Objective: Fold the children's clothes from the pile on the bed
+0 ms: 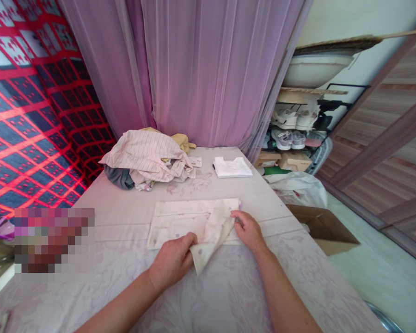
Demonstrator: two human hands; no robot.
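A cream garment (pixel 180 217) with small faint prints lies folded flat on the cloth-covered table, its right part lifted and turned over; which kind of garment it is, I cannot tell. My left hand (pixel 173 259) is closed on a loose corner at the near side, and that corner hangs down in a point. At the right end, my right hand (pixel 249 231) pinches the garment's edge between thumb and fingers. Beyond it, a folded white garment (pixel 233 167) rests at the table's far right. A heap of loose clothes (pixel 145 155), with a pink striped piece on top, sits at the far left.
A purple curtain (pixel 201 69) hangs behind the table (pixel 121 259). To the right stand a shoe rack with shoes (pixel 287 138), a white basin (pixel 317 69) and an open cardboard box (pixel 322 226). Red and black checked fabric (pixel 38 115) hangs at the left.
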